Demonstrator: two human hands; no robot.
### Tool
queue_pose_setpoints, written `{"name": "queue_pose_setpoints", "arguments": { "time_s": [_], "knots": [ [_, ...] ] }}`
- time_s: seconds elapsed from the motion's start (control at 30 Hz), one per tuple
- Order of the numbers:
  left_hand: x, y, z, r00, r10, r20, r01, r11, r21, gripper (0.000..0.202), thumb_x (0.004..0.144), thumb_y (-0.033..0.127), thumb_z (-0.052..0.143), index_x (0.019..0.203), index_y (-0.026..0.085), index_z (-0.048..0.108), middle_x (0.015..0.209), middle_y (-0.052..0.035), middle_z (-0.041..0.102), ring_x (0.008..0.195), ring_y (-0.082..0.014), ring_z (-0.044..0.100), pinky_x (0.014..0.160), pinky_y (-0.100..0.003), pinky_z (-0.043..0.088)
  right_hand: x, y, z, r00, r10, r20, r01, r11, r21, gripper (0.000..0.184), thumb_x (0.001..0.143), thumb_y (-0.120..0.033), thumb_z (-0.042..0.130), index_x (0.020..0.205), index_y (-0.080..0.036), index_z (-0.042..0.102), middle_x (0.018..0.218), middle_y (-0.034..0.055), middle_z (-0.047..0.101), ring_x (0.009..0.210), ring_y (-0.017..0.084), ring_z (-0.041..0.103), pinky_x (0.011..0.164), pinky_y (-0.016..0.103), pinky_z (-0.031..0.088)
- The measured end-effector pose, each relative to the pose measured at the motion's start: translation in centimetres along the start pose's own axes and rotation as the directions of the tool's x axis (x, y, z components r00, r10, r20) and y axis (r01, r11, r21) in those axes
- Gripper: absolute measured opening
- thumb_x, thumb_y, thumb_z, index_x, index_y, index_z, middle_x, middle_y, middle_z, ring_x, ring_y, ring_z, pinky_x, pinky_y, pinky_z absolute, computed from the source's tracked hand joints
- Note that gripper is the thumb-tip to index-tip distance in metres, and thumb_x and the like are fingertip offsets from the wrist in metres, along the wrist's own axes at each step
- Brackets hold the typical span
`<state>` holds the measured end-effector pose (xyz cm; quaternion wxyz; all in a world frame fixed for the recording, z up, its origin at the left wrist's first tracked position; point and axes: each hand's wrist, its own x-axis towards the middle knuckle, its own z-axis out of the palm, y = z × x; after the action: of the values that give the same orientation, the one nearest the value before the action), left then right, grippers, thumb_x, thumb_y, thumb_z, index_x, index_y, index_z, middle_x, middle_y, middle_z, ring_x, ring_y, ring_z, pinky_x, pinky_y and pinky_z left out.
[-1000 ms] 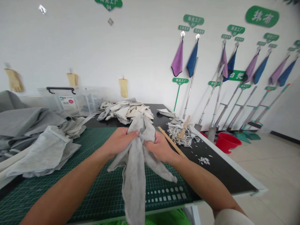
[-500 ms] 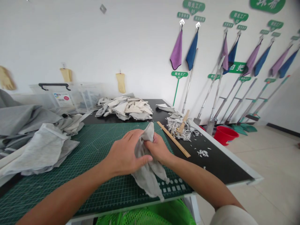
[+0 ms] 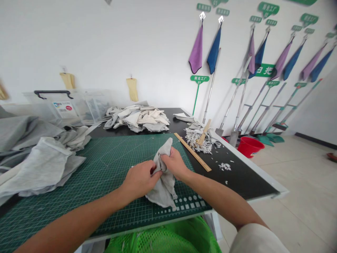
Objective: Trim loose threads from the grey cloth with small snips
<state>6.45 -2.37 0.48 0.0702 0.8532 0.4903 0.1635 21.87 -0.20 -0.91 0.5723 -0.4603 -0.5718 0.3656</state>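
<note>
A grey piece of cloth is bunched between both hands, its upper corner poking up and its lower part hanging down over the green cutting mat. My left hand is closed on the cloth's left side, with thumb and fingers pinching a fold. My right hand grips it from the right, thumb pressed on the gathered middle. The fabric between the two hands is crumpled, and some fingertips are hidden behind it.
Left lies a heap of grey fabric. Behind the mat are a pile of cut cloth pieces and a clear plastic box. At right are a wooden ruler and shredded scraps. A green mesh basket sits below the table edge.
My left hand has gone from spread fingers around the cloth to a closed pinch on it. The hanging cloth has shifted and bunched up. The camera view has tilted slightly downward.
</note>
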Motion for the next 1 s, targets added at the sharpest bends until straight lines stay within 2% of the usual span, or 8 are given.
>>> {"name": "queue_pose_setpoints", "arguments": {
  "time_s": [0.17,0.37,0.6,0.77,0.83,0.9,0.97,1.0],
  "knots": [
    [0.4,-1.0,0.1,0.995,0.099,-0.004,-0.099,0.993,-0.061,0.032,0.086,0.038,0.040,0.062,0.018,0.049,0.062,0.0014,0.055,0.060,-0.0122,0.049,0.054,-0.024,0.024,0.2,0.3,-0.3,0.999,-0.033,0.020,0.033,0.999,-0.006,0.016,0.066,-0.015,0.045,0.079,-0.015,0.055,0.073,-0.0013,0.056,0.066,0.011,0.049,0.060,0.021,0.042],
    [1.3,-2.4,0.0,0.986,0.168,-0.012,-0.167,0.964,-0.207,0.031,0.085,0.037,0.043,0.062,0.017,0.051,0.057,0.0037,0.052,0.057,-0.0103,0.047,0.054,-0.022,0.027,0.6,0.9,-1.2,0.995,0.008,0.104,0.000,0.998,-0.069,0.013,0.065,-0.015,0.046,0.076,-0.015,0.054,0.071,-0.0014,0.053,0.063,0.010,0.046,0.054,0.019,0.038],
    [1.7,-3.4,0.1,0.983,0.180,-0.027,-0.178,0.923,-0.340,0.029,0.082,0.030,0.047,0.057,0.015,0.052,0.052,0.0047,0.047,0.053,-0.0086,0.045,0.052,-0.021,0.029,0.7,1.0,-2.0,0.977,0.013,0.211,0.028,0.981,-0.191,0.007,0.064,-0.014,0.047,0.070,-0.015,0.050,0.064,-0.0034,0.046,0.056,0.007,0.039,0.047,0.017,0.031],
    [1.9,-3.8,0.1,0.987,0.156,-0.045,-0.162,0.919,-0.360,0.028,0.081,0.028,0.047,0.056,0.015,0.050,0.051,0.0052,0.045,0.052,-0.0079,0.044,0.051,-0.020,0.030,1.1,1.6,-2.6,0.970,0.055,0.235,0.026,0.944,-0.328,0.008,0.067,-0.018,0.050,0.074,-0.014,0.053,0.067,-0.0013,0.051,0.059,0.010,0.044,0.050,0.020,0.035],
    [2.0,-3.8,0.2,0.988,0.148,-0.049,-0.156,0.924,-0.350,0.028,0.081,0.029,0.047,0.056,0.015,0.050,0.052,0.0050,0.047,0.052,-0.0081,0.044,0.051,-0.020,0.030,1.1,1.8,-2.7,0.981,0.035,0.189,0.043,0.919,-0.392,0.015,0.069,-0.022,0.053,0.082,-0.014,0.055,0.074,0.0008,0.055,0.065,0.012,0.049,0.055,0.022,0.039],
    [2.0,-3.8,0.3,0.988,0.144,-0.053,-0.153,0.931,-0.330,0.028,0.081,0.029,0.047,0.056,0.015,0.051,0.052,0.0048,0.048,0.053,-0.0083,0.045,0.052,-0.020,0.030,0.9,1.9,-2.7,0.993,-0.002,0.116,0.052,0.904,-0.425,0.035,0.070,-0.030,0.058,0.101,-0.013,0.053,0.086,0.0040,0.058,0.073,0.015,0.053,0.064,0.026,0.043],
    [2.1,-3.9,0.4,0.989,0.135,-0.059,-0.147,0.942,-0.302,0.028,0.081,0.030,0.046,0.057,0.016,0.051,0.052,0.0045,0.049,0.053,-0.0088,0.046,0.052,-0.021,0.030,0.6,1.7,-2.7,0.995,-0.039,0.089,0.074,0.898,-0.435,0.062,0.073,-0.038,0.059,0.126,-0.013,0.038,0.096,0.0071,0.059,0.080,0.017,0.055,0.072,0.030,0.045],
    [2.1,-4.0,0.5,0.990,0.128,-0.063,-0.141,0.948,-0.284,0.029,0.082,0.031,0.045,0.058,0.016,0.051,0.053,0.0042,0.050,0.053,-0.0091,0.047,0.053,-0.021,0.030,0.4,1.6,-2.7,0.991,-0.063,0.119,0.109,0.892,-0.438,0.072,0.075,-0.041,0.058,0.134,-0.014,0.028,0.101,0.0080,0.059,0.082,0.017,0.056,0.075,0.032,0.044]
  ]
}}
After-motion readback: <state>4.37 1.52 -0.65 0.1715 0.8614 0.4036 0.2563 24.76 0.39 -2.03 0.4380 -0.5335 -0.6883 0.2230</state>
